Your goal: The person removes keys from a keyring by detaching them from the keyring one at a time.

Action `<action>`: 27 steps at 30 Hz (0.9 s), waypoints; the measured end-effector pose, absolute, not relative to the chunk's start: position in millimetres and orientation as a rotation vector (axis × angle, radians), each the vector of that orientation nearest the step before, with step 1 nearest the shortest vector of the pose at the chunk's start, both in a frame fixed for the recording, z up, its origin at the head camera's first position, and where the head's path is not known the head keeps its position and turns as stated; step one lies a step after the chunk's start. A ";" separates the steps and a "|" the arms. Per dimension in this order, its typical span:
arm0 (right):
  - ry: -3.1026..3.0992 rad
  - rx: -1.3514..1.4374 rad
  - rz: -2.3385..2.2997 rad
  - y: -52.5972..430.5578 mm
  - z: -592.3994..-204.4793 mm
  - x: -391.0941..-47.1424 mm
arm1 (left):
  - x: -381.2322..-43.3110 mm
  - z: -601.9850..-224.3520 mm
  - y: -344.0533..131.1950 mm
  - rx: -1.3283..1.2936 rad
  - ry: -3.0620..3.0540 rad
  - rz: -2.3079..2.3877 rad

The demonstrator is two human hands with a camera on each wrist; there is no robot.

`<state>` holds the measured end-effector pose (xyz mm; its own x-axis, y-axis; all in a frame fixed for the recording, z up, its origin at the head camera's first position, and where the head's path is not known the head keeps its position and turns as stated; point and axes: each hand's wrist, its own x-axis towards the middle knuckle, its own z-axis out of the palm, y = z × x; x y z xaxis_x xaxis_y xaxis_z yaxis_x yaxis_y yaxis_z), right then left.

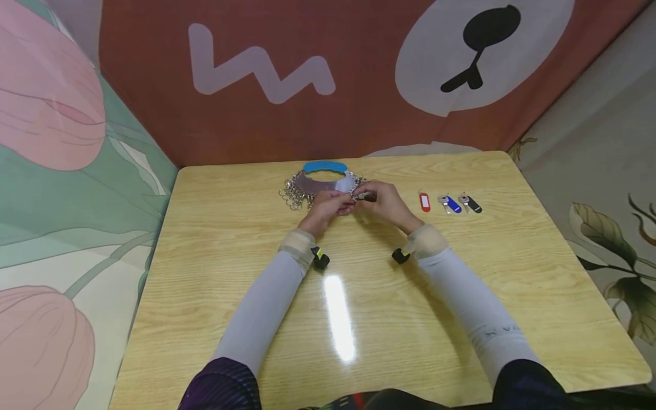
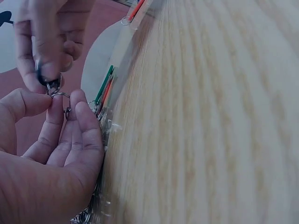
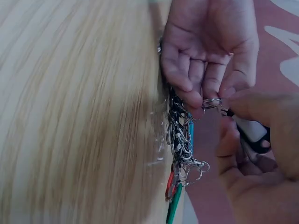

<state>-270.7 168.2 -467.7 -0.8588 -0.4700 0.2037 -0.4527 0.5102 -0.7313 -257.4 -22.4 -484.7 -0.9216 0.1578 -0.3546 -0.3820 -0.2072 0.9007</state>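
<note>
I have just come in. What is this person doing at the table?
The person's left-hand grip pinches a small metal ring, and the right-hand grip holds a dark-edged tag with a white face beside it. Whether they are joined is hard to tell. Just beyond lies a metal plate with a blue handle, edged with many small rings. To the right, a red tag, a blue tag and a black tag lie in a row on the table.

No wording can be read. Lettering [image 1: 496,331] on the right sleeve [image 1: 456,287], lower right of the head view, is too faint; white labels on the red tag [image 1: 424,202], right of centre, and held tag [image 3: 253,130] are illegible.
</note>
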 end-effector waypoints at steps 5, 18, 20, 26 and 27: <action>2.833 -1.047 -1.144 167.5 -463.4 -271.9 | -257.6 -483.3 -21.9 -0.265 1.711 2.179; 2.860 -1.080 -0.977 165.3 -461.0 -277.4 | -256.1 -482.9 -27.6 -0.226 1.739 2.130; 2.865 -1.027 -1.017 162.7 -462.2 -279.2 | -256.5 -483.5 -28.4 -0.211 1.759 2.116; 2.834 -0.724 -1.097 157.5 -471.5 -282.7 | -256.1 -486.1 -33.3 -0.172 1.861 1.994; 2.824 -0.678 -1.103 157.1 -472.5 -282.4 | -255.9 -486.5 -34.0 -0.166 1.870 1.976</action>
